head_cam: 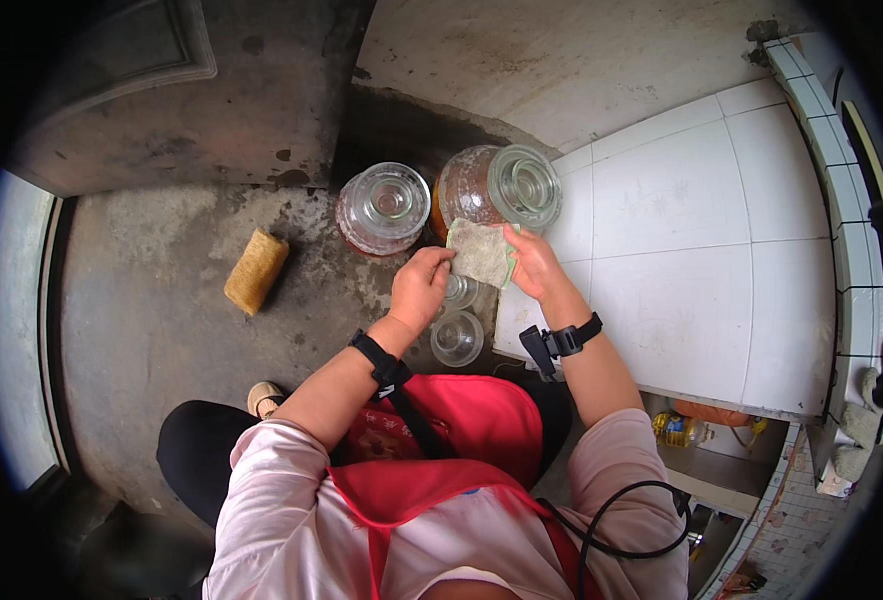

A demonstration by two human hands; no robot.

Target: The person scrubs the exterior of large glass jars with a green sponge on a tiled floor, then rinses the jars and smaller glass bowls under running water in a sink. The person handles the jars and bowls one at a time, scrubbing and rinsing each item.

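Note:
Between my two hands I hold a greyish cleaning cloth with a green edge, spread out flat. My left hand pinches its left side, and my right hand grips the right edge. Just beyond the cloth stands a large lidded glass jar with amber contents, partly covered by the cloth. Left of it is a second glass jar, also lidded, with reddish contents low down. Below the cloth, two small clear glass pieces, one in full view and another partly hidden, sit on the floor.
A brown block-shaped object lies on the concrete floor to the left. White tiled surface rises close on my right, with a shelf below holding a bottle of yellow liquid. A dark panel stands at the far left.

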